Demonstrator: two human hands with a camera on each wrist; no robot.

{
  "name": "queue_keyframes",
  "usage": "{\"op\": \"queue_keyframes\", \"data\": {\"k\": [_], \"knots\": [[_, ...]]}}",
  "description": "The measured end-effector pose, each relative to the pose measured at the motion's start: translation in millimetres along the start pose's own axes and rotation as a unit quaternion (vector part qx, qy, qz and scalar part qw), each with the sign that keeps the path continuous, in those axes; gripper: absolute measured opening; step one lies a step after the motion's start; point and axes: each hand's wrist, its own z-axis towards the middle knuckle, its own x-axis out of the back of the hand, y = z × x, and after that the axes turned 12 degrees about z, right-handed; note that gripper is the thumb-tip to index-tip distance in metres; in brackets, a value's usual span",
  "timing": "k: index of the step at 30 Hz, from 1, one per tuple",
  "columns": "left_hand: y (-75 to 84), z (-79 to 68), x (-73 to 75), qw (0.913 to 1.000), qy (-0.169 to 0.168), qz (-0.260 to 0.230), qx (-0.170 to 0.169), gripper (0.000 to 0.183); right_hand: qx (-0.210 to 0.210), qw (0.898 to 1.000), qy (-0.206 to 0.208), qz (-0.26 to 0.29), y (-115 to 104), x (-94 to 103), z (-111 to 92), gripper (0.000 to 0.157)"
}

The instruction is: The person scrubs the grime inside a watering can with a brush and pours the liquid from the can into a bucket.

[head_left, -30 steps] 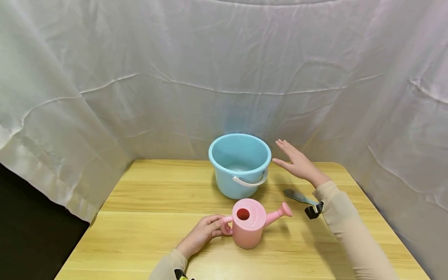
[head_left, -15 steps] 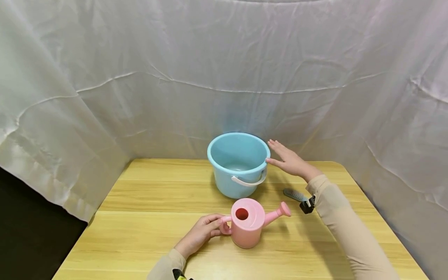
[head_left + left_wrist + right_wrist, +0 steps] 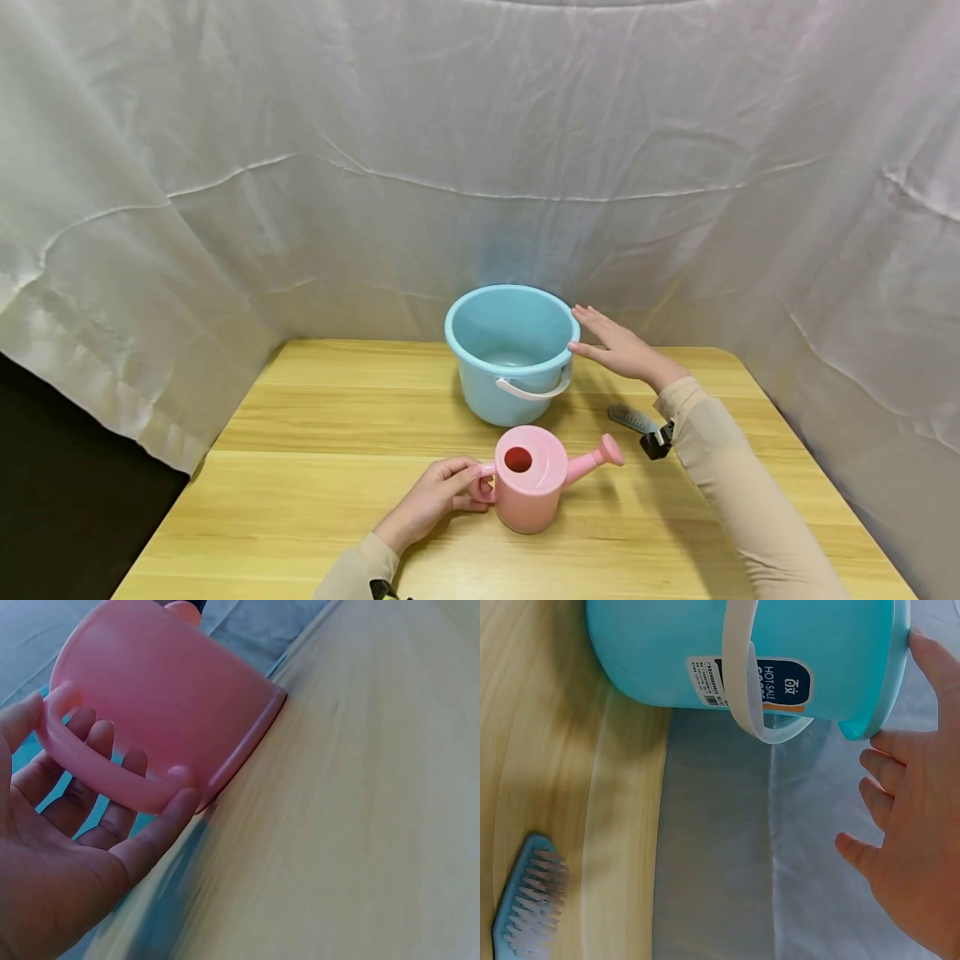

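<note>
A pink watering can (image 3: 528,500) stands upright on the table, its spout pointing right. My left hand (image 3: 435,500) loosely holds its handle; in the left wrist view the thumb tip touches the top of the handle (image 3: 105,776) and several fingers reach behind it. Behind the can stands a light blue bucket (image 3: 487,392) with a white bail handle (image 3: 536,393) hanging down its side. My right hand (image 3: 622,346) touches the bucket's right rim with fairly straight, spread fingers. In the right wrist view, fingertips meet the rim (image 3: 892,682); a label shows on the bucket's side.
A blue-grey brush (image 3: 630,417) lies bristles up to the right of the bucket, partly hidden by the right wrist's camera. The wooden table (image 3: 315,467) ends at pale curtains (image 3: 375,233) behind and on the sides.
My right hand has moved left from beside the bucket to its rim. The left hand's lower fingers have loosened slightly at the handle. Can and bucket have barely shifted.
</note>
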Motion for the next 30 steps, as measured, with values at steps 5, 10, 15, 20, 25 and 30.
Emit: {"op": "queue_keyframes", "data": {"k": [5,10,15,20,25,30], "knots": [[4.1,0.2,-1.0,0.9999,-0.002,0.013,-0.005,0.044,-0.001,1.000,-0.001,0.000,-0.3,0.5,-0.3,0.076],[8.6,-1.8,-1.8,0.9989,-0.020,0.030,-0.030,0.042,-0.003,1.000,0.004,0.006,2.1,0.6,-2.1,0.076],[11.6,-4.4,-3.1,0.9984,-0.020,0.042,-0.032,0.041,-0.001,1.000,0.008,0.009,4.2,-0.6,-2.4,0.076],[13.1,-7.5,-3.4,0.9985,-0.005,0.050,-0.020,0.038,0.000,1.000,0.009,0.009,5.2,-1.6,-1.5,0.076],[15.2,-11.5,-0.4,0.9983,0.004,0.052,-0.026,0.038,0.000,1.000,0.013,0.008,5.2,-1.6,-0.3,0.075],[21.1,-21.5,4.4,0.9975,0.012,0.054,-0.043,0.037,0.003,1.000,0.012,0.000,5.3,-2.0,0.0,0.075]]}}
